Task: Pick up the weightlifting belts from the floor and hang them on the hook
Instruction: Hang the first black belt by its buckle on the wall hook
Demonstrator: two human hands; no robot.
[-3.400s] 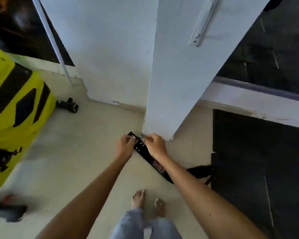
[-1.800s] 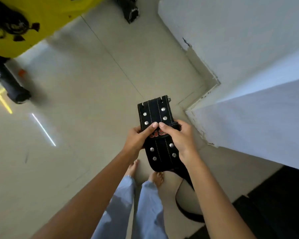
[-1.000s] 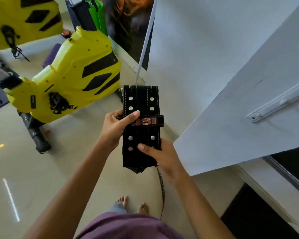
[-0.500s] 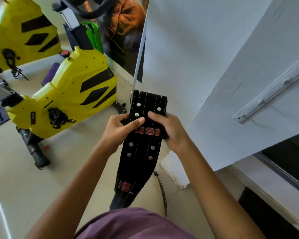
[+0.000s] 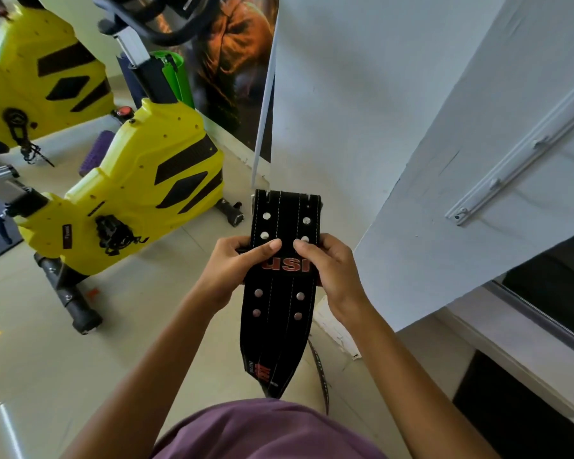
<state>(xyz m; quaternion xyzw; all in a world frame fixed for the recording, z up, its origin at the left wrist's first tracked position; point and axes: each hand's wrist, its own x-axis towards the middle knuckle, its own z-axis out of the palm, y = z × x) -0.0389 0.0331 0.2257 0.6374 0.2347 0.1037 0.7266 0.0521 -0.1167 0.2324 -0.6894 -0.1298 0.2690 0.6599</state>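
Observation:
A black leather weightlifting belt [image 5: 277, 303] with silver rivets, white stitching and a red "USI" loop is held up in front of me, well above the floor. My left hand [image 5: 236, 265] grips its left edge at the loop, thumb on top. My right hand [image 5: 328, 265] grips the right edge at the same height, thumb on the front. The belt's lower part hangs down toward my purple shirt, and a thin strap [image 5: 320, 369] dangles beside it. No hook is in view.
A yellow exercise bike [image 5: 136, 190] stands on the tiled floor to the left, a second yellow one [image 5: 37, 77] behind it. A white pillar [image 5: 444, 177] with a cable channel rises close on the right. A dark poster [image 5: 232, 64] and a green roll [image 5: 176, 77] are at the back.
I have risen from the floor with the belt and turned toward the bikes. My right hand moved from the belt's lower end up to the loop; the lower part unfolded and now hangs.

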